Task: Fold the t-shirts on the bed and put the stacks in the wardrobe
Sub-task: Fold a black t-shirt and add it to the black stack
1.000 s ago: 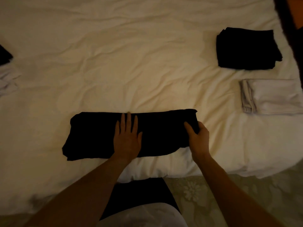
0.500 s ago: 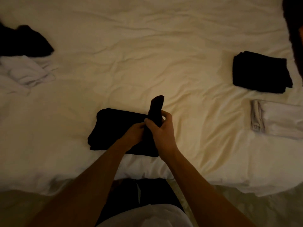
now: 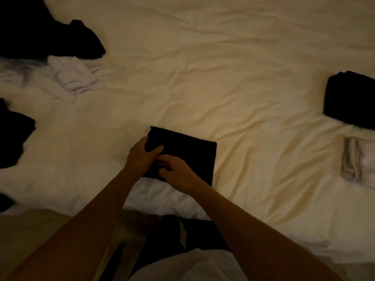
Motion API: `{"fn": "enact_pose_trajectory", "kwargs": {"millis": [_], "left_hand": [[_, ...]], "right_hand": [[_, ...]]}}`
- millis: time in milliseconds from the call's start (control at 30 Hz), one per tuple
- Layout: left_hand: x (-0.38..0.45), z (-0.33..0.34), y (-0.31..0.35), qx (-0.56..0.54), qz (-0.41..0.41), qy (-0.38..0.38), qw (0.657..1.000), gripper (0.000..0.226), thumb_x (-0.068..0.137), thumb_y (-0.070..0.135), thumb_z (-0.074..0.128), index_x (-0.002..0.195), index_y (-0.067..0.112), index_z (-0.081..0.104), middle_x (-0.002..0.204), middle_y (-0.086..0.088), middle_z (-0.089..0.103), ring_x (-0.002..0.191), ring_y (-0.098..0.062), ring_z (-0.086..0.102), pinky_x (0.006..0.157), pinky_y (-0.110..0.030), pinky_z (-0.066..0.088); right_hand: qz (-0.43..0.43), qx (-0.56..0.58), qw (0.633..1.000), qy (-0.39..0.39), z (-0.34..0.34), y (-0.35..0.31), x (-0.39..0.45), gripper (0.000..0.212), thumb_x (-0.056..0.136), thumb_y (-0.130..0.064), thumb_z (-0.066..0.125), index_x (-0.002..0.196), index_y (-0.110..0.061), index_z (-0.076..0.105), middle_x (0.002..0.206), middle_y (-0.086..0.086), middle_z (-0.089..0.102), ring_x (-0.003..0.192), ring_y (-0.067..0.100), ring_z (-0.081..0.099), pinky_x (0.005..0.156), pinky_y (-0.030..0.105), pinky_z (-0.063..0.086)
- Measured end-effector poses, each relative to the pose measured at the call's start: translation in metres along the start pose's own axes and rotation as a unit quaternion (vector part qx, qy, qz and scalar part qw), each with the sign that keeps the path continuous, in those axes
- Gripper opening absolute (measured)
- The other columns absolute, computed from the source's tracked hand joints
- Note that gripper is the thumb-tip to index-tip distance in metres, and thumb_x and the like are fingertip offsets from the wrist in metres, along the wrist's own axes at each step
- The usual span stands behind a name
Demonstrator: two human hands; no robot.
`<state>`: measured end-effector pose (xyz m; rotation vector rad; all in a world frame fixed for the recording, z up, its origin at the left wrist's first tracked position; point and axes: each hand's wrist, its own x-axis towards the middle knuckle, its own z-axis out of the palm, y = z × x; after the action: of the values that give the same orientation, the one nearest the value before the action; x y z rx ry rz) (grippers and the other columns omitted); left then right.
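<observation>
A black cotton t-shirt folded into a compact rectangle (image 3: 186, 153) lies on the cream, wrinkled bed sheet (image 3: 203, 78), near the bed's front edge right in front of me. My left hand (image 3: 142, 157) grips its left edge: my thumb (image 3: 156, 150) lies curled over the top of the fabric while the other fingers wrap around the side and beneath it. My right hand (image 3: 178, 173) rests on the near left corner of the same shirt, just beside and touching my left hand, its fingers (image 3: 165, 160) bent and pressed into the cloth; whether they pinch a fold I cannot tell in this dim light. The rest of the rectangle extends to the right, beyond both hands.

Well apart at the right edge sit a folded black stack (image 3: 351, 100) and, nearer me, a folded white stack (image 3: 359, 162). At the far left lie crumpled black garments (image 3: 50, 33) and a crumpled white t-shirt (image 3: 69, 80), with another dark piece (image 3: 12, 134) below them.
</observation>
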<state>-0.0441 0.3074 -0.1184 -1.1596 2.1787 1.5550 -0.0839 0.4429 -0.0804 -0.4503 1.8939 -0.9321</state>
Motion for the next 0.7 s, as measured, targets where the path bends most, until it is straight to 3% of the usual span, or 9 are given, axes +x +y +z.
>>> {"fn": "enact_pose_trajectory", "kwargs": {"millis": [100, 200, 333, 433, 500, 567, 633, 700], "left_hand": [[0.003, 0.008, 0.003, 0.045, 0.042, 0.055, 0.997, 0.036, 0.097, 0.026, 0.06, 0.13, 0.009, 0.058, 0.118, -0.013, 0.065, 0.108, -0.032, 0.061, 0.081, -0.031, 0.042], [0.008, 0.01, 0.002, 0.025, 0.061, 0.06, 0.996, 0.036, 0.102, 0.029, 0.051, 0.133, 0.013, 0.057, 0.121, -0.008, 0.064, 0.111, -0.026, 0.06, 0.084, -0.028, 0.041], [0.01, 0.009, -0.005, 0.041, 0.129, 0.081, 0.988, 0.039, 0.104, 0.028, 0.046, 0.141, 0.015, 0.051, 0.118, 0.003, 0.061, 0.103, -0.013, 0.059, 0.083, -0.02, 0.043], [0.017, 0.009, -0.021, 0.065, 0.144, 0.109, 0.981, 0.038, 0.105, 0.028, 0.045, 0.139, 0.013, 0.053, 0.117, -0.01, 0.067, 0.101, -0.024, 0.065, 0.084, -0.031, 0.05], [0.017, 0.01, -0.025, 0.118, 0.167, 0.165, 0.965, 0.04, 0.105, 0.029, 0.042, 0.14, 0.011, 0.051, 0.119, -0.014, 0.065, 0.106, -0.031, 0.062, 0.086, -0.039, 0.05], [0.01, 0.016, -0.019, 0.22, 0.238, 0.219, 0.92, 0.044, 0.104, 0.029, 0.039, 0.144, 0.012, 0.047, 0.127, -0.016, 0.059, 0.114, -0.035, 0.054, 0.089, -0.046, 0.045], [0.005, 0.028, -0.012, 0.309, 0.337, 0.196, 0.867, 0.046, 0.103, 0.031, 0.04, 0.146, 0.014, 0.045, 0.142, -0.016, 0.05, 0.127, -0.037, 0.046, 0.096, -0.049, 0.04], [0.011, 0.034, -0.016, 0.369, 0.354, 0.139, 0.848, 0.049, 0.102, 0.038, 0.039, 0.146, 0.017, 0.047, 0.153, -0.016, 0.038, 0.137, -0.039, 0.037, 0.101, -0.052, 0.038]], "right_hand": [[0.009, 0.001, 0.985, 0.173, -0.025, 0.024, -0.01, 0.032, 0.093, -0.002, 0.053, 0.123, -0.009, 0.063, 0.116, 0.008, 0.067, 0.102, 0.014, 0.061, 0.095, 0.035, 0.049], [-0.016, -0.189, 0.933, 0.306, -0.04, 0.062, -0.019, 0.036, 0.095, -0.023, 0.05, 0.128, -0.011, 0.059, 0.123, 0.011, 0.059, 0.11, 0.027, 0.056, 0.089, 0.04, 0.051], [0.032, -0.393, 0.896, 0.206, -0.034, 0.112, -0.025, 0.067, 0.095, -0.056, 0.021, 0.155, -0.026, 0.026, 0.158, 0.018, 0.026, 0.139, 0.043, 0.034, 0.106, 0.052, 0.038], [0.061, -0.407, 0.896, 0.168, -0.027, 0.124, -0.022, 0.067, 0.097, -0.059, 0.011, 0.158, -0.031, 0.005, 0.165, 0.012, 0.002, 0.148, 0.041, 0.016, 0.115, 0.05, 0.026], [0.064, -0.396, 0.896, 0.188, -0.021, 0.123, -0.018, 0.065, 0.1, -0.056, 0.021, 0.158, -0.03, 0.008, 0.165, 0.012, 0.002, 0.148, 0.041, 0.016, 0.115, 0.05, 0.024], [0.069, -0.378, 0.899, 0.212, -0.017, 0.118, -0.018, 0.064, 0.1, -0.052, 0.032, 0.157, -0.025, 0.019, 0.163, 0.016, 0.012, 0.144, 0.042, 0.025, 0.111, 0.051, 0.031], [0.061, -0.357, 0.899, 0.246, -0.015, 0.115, -0.02, 0.062, 0.098, -0.05, 0.038, 0.151, -0.019, 0.034, 0.158, 0.021, 0.026, 0.134, 0.042, 0.04, 0.102, 0.051, 0.043], [0.045, -0.314, 0.905, 0.284, -0.018, 0.112, -0.019, 0.06, 0.098, -0.048, 0.043, 0.149, -0.016, 0.037, 0.153, 0.022, 0.032, 0.124, 0.039, 0.047, 0.093, 0.048, 0.051]]}}
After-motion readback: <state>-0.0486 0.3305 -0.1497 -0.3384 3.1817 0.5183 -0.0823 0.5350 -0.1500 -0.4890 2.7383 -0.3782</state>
